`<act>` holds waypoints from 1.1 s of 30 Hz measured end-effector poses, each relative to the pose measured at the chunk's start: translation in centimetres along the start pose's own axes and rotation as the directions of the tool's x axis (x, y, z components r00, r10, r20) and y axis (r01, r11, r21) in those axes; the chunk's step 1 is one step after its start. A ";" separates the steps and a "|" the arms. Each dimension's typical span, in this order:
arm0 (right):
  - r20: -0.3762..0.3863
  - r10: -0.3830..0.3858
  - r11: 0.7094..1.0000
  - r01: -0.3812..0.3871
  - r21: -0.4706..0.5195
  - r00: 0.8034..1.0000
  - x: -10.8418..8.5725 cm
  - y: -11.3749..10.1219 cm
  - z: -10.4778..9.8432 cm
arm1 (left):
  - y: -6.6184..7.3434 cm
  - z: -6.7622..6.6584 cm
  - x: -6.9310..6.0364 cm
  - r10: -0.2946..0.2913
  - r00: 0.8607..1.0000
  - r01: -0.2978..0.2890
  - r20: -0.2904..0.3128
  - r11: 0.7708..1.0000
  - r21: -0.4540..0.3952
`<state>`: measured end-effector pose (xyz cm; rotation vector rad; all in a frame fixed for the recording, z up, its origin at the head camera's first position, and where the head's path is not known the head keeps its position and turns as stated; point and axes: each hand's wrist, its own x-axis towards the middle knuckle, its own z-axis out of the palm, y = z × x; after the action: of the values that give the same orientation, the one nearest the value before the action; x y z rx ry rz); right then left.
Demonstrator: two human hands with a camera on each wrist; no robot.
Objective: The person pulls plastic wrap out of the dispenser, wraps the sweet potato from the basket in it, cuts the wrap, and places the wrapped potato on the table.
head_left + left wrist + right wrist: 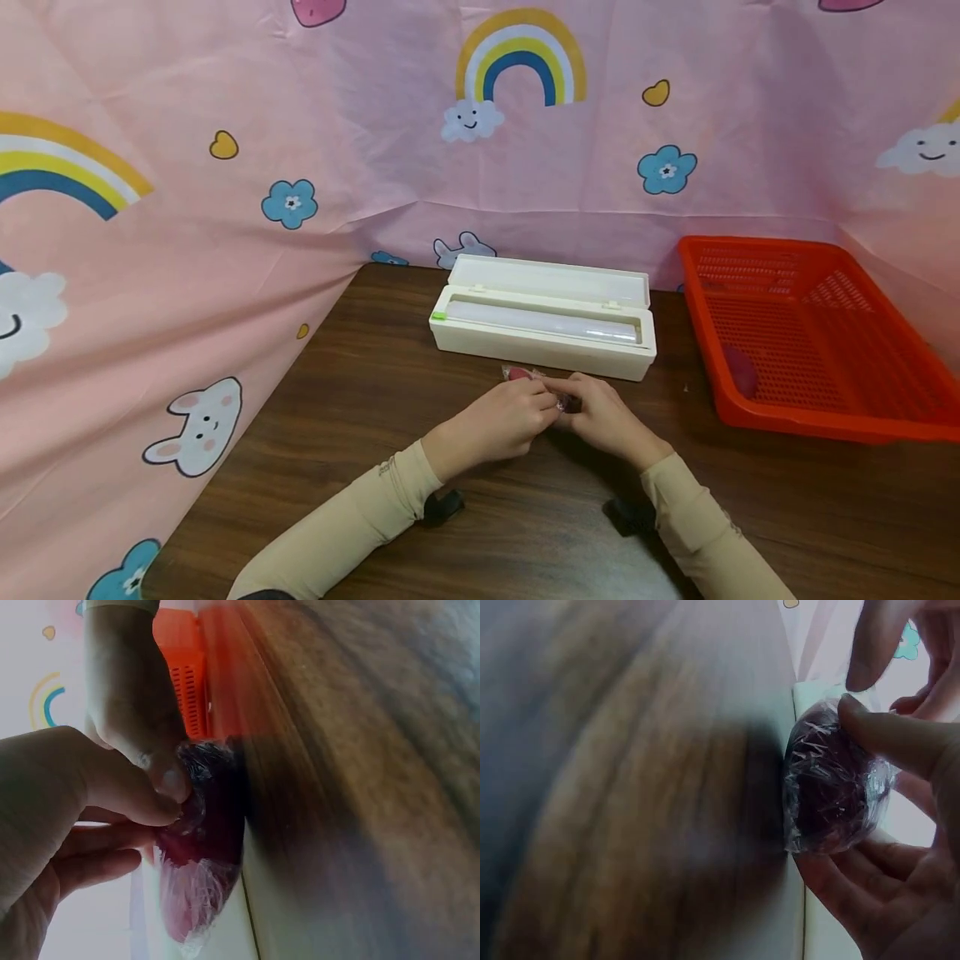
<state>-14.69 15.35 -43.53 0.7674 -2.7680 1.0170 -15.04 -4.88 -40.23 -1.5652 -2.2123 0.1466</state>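
Observation:
Both hands are together at an oblong reddish-purple thing (518, 373) in clear cling film, just in front of the white box. In the left wrist view, the left hand (512, 417) pinches the film on the wrapped thing (201, 847) between thumb and fingers. The right hand (606, 417) grips the other end; the right wrist view shows its thumb on top of the crinkled film (825, 780) and its fingers beneath. What the thing is under the film cannot be told.
A long white cling film dispenser (540, 354) stands behind the hands, lid (547, 279) raised, with a film roll (543, 321) inside. To the right is a red plastic basket (817, 423) holding a purplish-red thing (741, 371). A patterned pink cloth (390, 150) hangs around the brown table (360, 367).

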 end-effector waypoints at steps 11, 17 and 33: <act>0.071 0.021 0.999 -0.024 0.038 0.997 0.3 -0.3 -0.1 | -2.7 -0.3 -0.7 -0.149 0.978 0.103 -0.146 0.954 -0.280; 0.085 0.039 0.998 -0.044 0.053 0.996 0.4 0.3 -0.2 | -3.0 0.2 -1.0 -0.163 0.984 0.179 0.077 0.933 -0.312; 0.115 0.205 0.951 -0.226 0.210 0.972 -0.1 0.5 -0.7 | -1.7 2.1 -0.7 -0.186 0.977 0.194 0.108 0.979 -0.067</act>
<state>-14.93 16.12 -43.33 0.5544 -2.9006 1.3837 -17.14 -5.78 -41.77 -1.4029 -2.4603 0.0859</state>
